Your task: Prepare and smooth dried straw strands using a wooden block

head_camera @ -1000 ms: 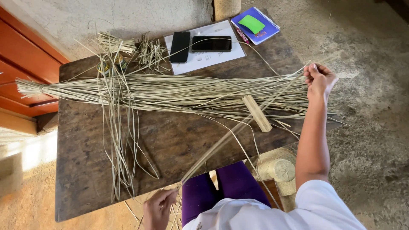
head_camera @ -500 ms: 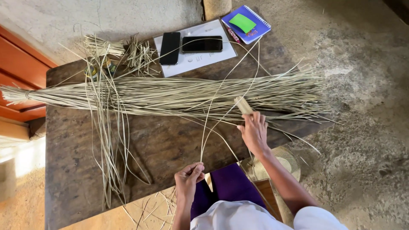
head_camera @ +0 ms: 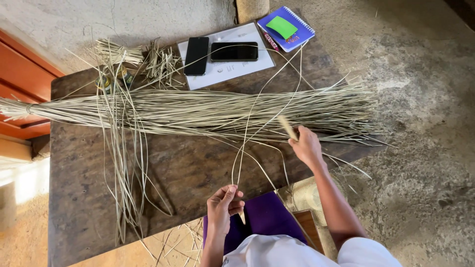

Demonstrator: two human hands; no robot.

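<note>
From my feed, the tied butt of the long pale straw bundle (head_camera: 198,112) runs off the left edge of the picture. The dark wooden table (head_camera: 89,207) is cut by the bottom edge at its near left corner. The small green-and-yellow round thing (head_camera: 104,83) near the far left corner sits under crossing stalks; I cannot tell what it is. The right hand (head_camera: 307,146) covers the lower end of a flat tan wooden stick (head_camera: 287,127), which is blurred. The left hand (head_camera: 225,207) pinches thin straw strands (head_camera: 247,133); how many, I cannot tell. The printing on the white paper sheet (head_camera: 232,66) beneath two black phones (head_camera: 217,52) is too small to read.
</note>
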